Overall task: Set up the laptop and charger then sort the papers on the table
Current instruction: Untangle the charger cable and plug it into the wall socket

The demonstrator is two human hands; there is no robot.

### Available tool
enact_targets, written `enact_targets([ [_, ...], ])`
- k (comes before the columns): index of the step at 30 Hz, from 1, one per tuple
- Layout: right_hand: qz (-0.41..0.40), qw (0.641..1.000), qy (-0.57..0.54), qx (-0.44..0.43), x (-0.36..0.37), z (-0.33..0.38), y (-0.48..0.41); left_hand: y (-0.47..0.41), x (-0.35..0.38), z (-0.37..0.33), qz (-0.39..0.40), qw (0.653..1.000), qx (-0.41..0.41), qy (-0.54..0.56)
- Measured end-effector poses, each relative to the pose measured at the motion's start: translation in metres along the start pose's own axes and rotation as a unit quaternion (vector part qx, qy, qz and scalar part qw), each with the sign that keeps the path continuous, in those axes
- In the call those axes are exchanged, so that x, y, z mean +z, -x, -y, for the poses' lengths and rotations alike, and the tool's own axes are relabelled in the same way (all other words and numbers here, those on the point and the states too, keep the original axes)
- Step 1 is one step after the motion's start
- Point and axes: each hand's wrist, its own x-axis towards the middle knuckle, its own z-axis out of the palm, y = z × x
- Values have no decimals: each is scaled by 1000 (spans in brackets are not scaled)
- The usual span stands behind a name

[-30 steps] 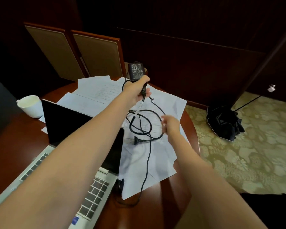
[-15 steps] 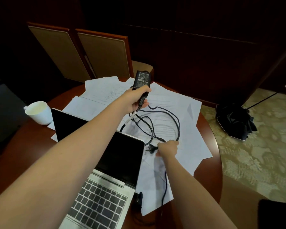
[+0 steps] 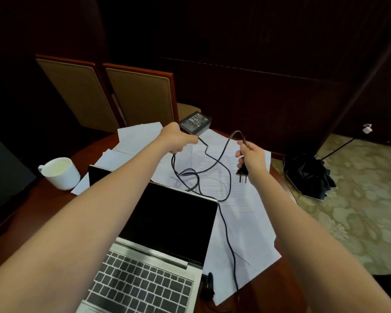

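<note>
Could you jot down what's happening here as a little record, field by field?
Left hand: lifts the charger brick above the papers
Right hand: grips the cable near the wall plug
Cable: looped, trailing past the laptop's right side
Laptop: open, screen dark
Mug: white, left of the laptop
Floor: folded black umbrella

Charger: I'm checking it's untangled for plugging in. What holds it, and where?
Left hand grips the brick at its cord end; right hand holds the cord just above the plug.
</note>
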Motion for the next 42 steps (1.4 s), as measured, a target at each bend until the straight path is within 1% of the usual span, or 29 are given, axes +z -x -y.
enact_targets([
  [2,15,999,-20,-20,9,18,9,6,-10,-2,-26,995,58,-82],
  [3,22,999,-29,-29,13,24,13,9,-15,-2,-41,990,82,-103],
  [6,43,997,-28,-58,23,39,25,19,-30,1,-84,979,136,-126],
  [10,71,993,-25,-91,35,58,36,36,-54,10,-172,953,157,-194],
  [13,84,991,-30,-100,48,69,46,46,-75,25,-213,945,154,-195],
  [18,99,988,-28,-111,83,75,70,54,-122,59,-213,956,151,-131],
  [20,91,987,-31,-130,102,77,77,53,-143,71,-219,957,165,-98],
  [22,80,985,-38,-151,124,78,80,51,-165,82,-228,955,185,-43],
  [25,47,982,-38,-177,162,79,87,48,-198,94,-206,956,208,18],
  [27,32,981,-39,-186,188,78,94,47,-215,97,-181,956,227,30],
  [28,36,981,-39,-186,200,78,99,47,-221,98,-170,956,237,36],
  [30,68,981,-6,-180,222,76,110,47,-228,98,-151,954,254,49],
  [33,141,972,105,-155,246,70,128,46,-234,102,-156,950,255,85],
  [36,222,941,214,-139,269,64,144,44,-236,110,-169,946,236,143],
  [38,257,917,277,-129,284,58,151,45,-236,113,-174,944,226,168],
  [40,267,905,306,-125,298,53,155,48,-233,113,-166,940,224,195],
  [42,260,918,272,-127,307,52,157,51,-226,109,-138,942,218,216],
])
